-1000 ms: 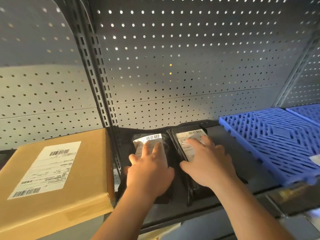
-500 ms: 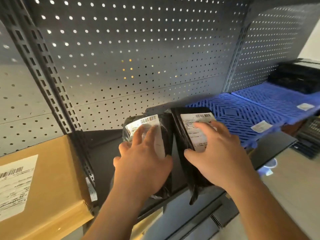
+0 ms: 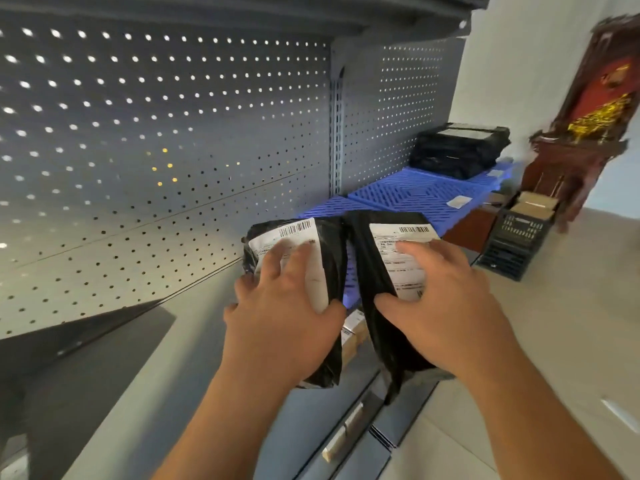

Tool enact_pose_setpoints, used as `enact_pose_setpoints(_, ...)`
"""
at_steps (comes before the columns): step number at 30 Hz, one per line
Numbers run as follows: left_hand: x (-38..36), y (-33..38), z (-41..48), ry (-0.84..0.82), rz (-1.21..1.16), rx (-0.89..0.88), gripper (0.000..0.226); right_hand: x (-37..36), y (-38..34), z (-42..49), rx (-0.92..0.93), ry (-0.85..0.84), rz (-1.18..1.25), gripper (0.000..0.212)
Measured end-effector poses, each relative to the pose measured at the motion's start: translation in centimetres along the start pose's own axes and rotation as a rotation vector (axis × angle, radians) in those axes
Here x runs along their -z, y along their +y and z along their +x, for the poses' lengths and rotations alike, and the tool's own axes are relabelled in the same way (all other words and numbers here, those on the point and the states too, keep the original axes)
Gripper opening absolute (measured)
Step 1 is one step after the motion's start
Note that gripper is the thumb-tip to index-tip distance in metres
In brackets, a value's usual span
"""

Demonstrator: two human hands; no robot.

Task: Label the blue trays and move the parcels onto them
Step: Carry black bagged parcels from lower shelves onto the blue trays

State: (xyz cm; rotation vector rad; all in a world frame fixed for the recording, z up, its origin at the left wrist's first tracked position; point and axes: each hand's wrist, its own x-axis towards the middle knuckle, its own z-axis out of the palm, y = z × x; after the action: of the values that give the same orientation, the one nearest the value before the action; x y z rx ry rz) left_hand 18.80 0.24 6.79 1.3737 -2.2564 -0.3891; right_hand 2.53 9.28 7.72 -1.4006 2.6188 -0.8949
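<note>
Two black plastic parcels with white barcode labels are lifted off the shelf, side by side. My left hand (image 3: pixel 282 320) grips the left parcel (image 3: pixel 325 244), fingers over its label. My right hand (image 3: pixel 446 306) grips the right parcel (image 3: pixel 370 258) the same way. Just behind them on the shelf lie blue slotted trays (image 3: pixel 415 195) in a row; the middle one carries a small white label (image 3: pixel 459 201). The far tray holds a stack of black parcels (image 3: pixel 457 154). The nearest tray is mostly hidden behind the held parcels.
A grey perforated back panel (image 3: pixel 156 150) rises behind the shelf, with an upright post (image 3: pixel 336 133). The dark shelf board (image 3: pixel 86 341) runs off to the lower left. A black crate with boxes (image 3: pixel 519 237) and a dark wooden cabinet (image 3: pixel 588 133) stand on the floor at right.
Both hands have lifted the two black parcels off the shelf and carried them right toward the blue trays. The brown cardboard box has left the view.
</note>
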Motion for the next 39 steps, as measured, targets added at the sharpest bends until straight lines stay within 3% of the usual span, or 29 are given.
enact_pose_setpoints(24, -17.7, 30.4, 3.4, -0.216, -0.018, -0.387, 0.084, 15.2, 30.0, 2.9, -0.431, 0.248, -0.021, 0.075)
enact_pose_setpoints(39, -29.4, 41.7, 18.5, -0.311, -0.073, -0.553, 0.08, 18.5, 39.0, 17.1, -0.6, 0.368, -0.129, 0.078)
